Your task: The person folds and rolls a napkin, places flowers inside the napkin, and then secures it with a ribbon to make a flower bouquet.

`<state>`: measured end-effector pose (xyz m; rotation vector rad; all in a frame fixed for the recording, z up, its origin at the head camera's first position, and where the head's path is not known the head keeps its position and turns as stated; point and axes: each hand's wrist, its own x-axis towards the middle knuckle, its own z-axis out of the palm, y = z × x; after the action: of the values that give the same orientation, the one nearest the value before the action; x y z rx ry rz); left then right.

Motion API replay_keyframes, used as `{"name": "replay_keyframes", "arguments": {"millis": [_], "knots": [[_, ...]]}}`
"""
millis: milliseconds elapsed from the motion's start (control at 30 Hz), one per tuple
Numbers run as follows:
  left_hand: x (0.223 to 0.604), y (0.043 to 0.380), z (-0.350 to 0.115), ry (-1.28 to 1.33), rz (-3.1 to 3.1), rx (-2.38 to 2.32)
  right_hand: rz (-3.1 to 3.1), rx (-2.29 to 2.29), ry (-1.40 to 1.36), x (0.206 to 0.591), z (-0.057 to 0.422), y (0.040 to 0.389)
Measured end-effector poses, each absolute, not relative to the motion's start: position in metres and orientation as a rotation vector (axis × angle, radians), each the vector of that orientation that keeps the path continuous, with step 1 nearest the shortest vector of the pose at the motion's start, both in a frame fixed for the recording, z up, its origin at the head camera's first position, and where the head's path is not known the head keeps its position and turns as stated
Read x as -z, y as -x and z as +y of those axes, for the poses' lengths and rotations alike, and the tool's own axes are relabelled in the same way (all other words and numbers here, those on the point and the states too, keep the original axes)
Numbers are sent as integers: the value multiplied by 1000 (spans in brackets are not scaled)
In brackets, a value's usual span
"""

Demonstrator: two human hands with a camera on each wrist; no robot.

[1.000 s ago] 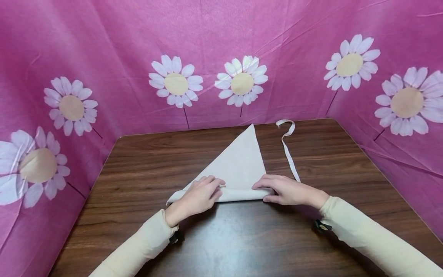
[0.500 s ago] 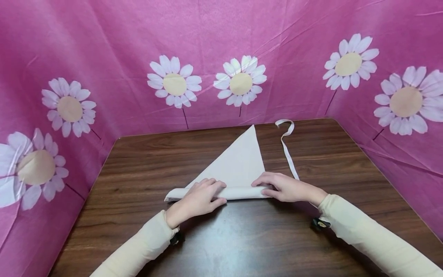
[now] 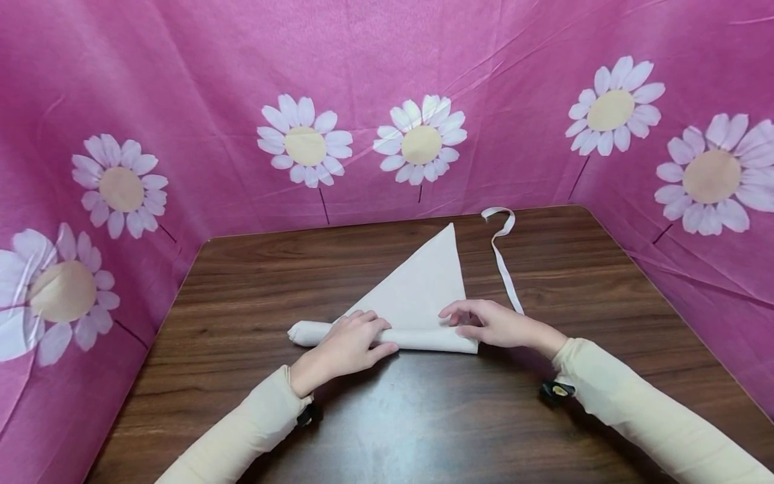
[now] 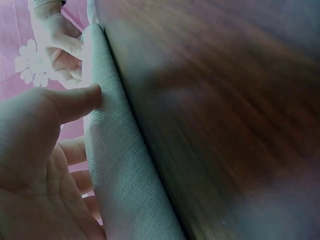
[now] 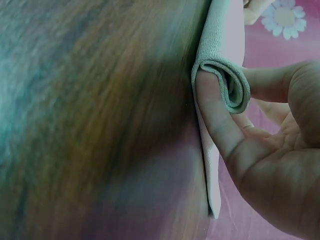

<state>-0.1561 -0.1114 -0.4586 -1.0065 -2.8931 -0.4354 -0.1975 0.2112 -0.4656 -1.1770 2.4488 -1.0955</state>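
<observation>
A cream cloth (image 3: 417,289) lies on the table, its far part a flat triangle pointing away from me and its near edge wound into a roll (image 3: 423,339). My left hand (image 3: 346,344) holds the roll near its middle; the left wrist view shows the thumb (image 4: 80,104) against its near side and the other fingers beyond it. At the right end, my right hand (image 3: 498,324) grips the roll between thumb and fingers. Spiral layers (image 5: 227,82) of that end show in the right wrist view. The roll's left end (image 3: 302,333) sticks out past my left hand.
A narrow white strip (image 3: 503,262) with a curved far end runs along the brown wooden table (image 3: 254,275), right of the cloth. Its near end goes out of sight behind my right hand. Pink flowered fabric (image 3: 363,60) hangs around the table's back and sides.
The near edge has been rolled up further and its left end looks thicker. The triangle's tip has shifted slightly right and nearer. My right hand has moved a little up off the roll's near side.
</observation>
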Motion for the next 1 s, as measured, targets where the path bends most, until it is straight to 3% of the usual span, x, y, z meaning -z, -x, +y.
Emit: {"name": "replay_keyframes", "arguments": {"millis": [367,667,867,1000], "knots": [[457,159,-109,999,-2876,422,2500,998,1299,450,224,197],[457,160,-108,949,-2869,372,2615,874,1378,460,228,202],[456,160,-107,913,-2919,375,2599,973,1271,463,226,207],[458,162,-108,1034,-2809,431,2564,1062,1152,467,224,210]]}}
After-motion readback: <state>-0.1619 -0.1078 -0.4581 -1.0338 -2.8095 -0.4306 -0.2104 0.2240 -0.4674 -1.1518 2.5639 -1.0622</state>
